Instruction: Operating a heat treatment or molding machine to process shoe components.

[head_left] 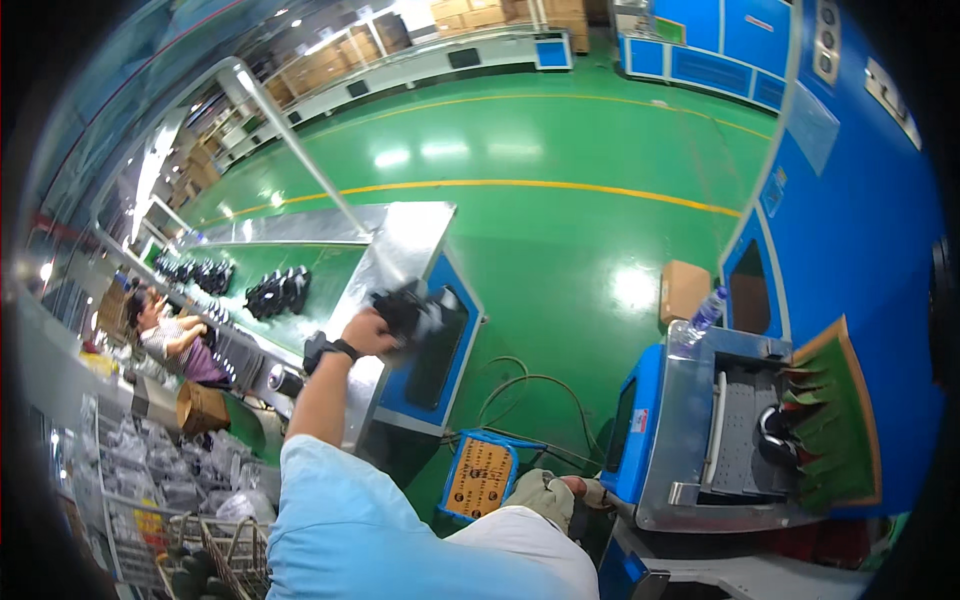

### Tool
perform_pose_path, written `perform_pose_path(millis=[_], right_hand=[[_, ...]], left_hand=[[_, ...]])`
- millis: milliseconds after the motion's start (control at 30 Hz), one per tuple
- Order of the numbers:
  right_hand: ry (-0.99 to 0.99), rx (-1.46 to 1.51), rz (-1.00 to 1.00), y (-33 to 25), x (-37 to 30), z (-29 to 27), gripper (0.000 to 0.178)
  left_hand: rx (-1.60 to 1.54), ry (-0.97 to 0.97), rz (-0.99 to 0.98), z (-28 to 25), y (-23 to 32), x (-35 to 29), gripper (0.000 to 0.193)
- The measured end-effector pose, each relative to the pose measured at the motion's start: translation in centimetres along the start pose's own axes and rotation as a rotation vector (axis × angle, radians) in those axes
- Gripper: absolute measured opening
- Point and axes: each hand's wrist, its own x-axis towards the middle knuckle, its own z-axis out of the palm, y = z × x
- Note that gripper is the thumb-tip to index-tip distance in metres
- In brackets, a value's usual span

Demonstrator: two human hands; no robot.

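Nearest, the left hand (368, 333), above a blue sleeve (345, 520), grasps 1 black thing (405, 308) at the metal end of the bench (415, 222); blur hides its shape. The right hand cannot be made out, nor its state. Farther left, dark clusters (278, 291) on the bench are too indistinct to identify. Farthest, the upper edge cuts off stacked boxes (468, 15).

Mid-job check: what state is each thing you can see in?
Left hand: closed on a dark bundle
Dark bundle: held, blurred
Clear bottle: looks capped, resting on the metal machine
Machine bay: open, black item inside
Green sheet: edge cut into strips
Cardboard box: on the floor
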Motion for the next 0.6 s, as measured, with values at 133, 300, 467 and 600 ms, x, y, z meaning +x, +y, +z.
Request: perform_pose_path(millis=[133, 300, 467, 600], right_hand=[[0.014, -0.024, -0.142, -1.0, 1.5, 1.6, 0.021], [0.612, -0.210, -0.325, -5.2, 7.9, -1.8, 0.019], [0.684, -0.510, -0.319, -2.7, 16.8, -7.9, 0.044], [0.516, -0.735, -0.157, -0.6, 21.1, -6.8, 0.051]], left_hand=[[0.572, 0.630, -0.872, -5.0, -5.2, 1.3, 0.031], [0.072, 0.306, -0.446, 6.4, -2.2, 5.9, 0.037], [-0.341, -0.372, 0.076, 25.5, 29.5, 10.3, 0.040], [-0.537, -0.796, 0.664, 31.4, 58.3, 6.2, 0.059]])
